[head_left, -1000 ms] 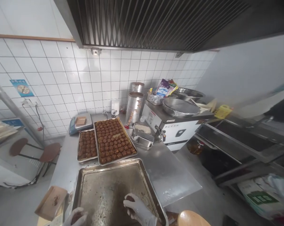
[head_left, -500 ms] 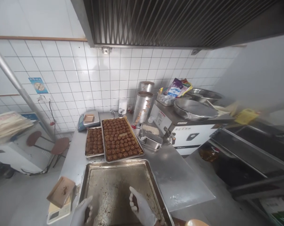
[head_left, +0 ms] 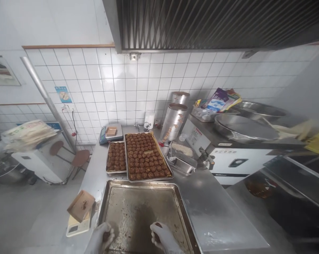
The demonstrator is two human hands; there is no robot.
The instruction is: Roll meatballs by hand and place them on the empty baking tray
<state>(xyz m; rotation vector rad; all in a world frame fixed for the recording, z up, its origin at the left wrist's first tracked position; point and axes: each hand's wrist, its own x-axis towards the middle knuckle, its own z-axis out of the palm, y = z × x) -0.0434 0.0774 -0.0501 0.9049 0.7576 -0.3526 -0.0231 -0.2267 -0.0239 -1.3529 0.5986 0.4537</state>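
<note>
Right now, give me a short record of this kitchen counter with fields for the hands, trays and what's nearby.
left hand: gloved, curled over the near edge of the empty tray
right hand: gloved, fingers curled, over the same tray
empty tray: large, greasy, nearest
full tray: rows of brown balls
small tray: brown balls, left of the full tray
scale: left of the empty tray, cardboard piece on it
counter: stainless steel
</note>
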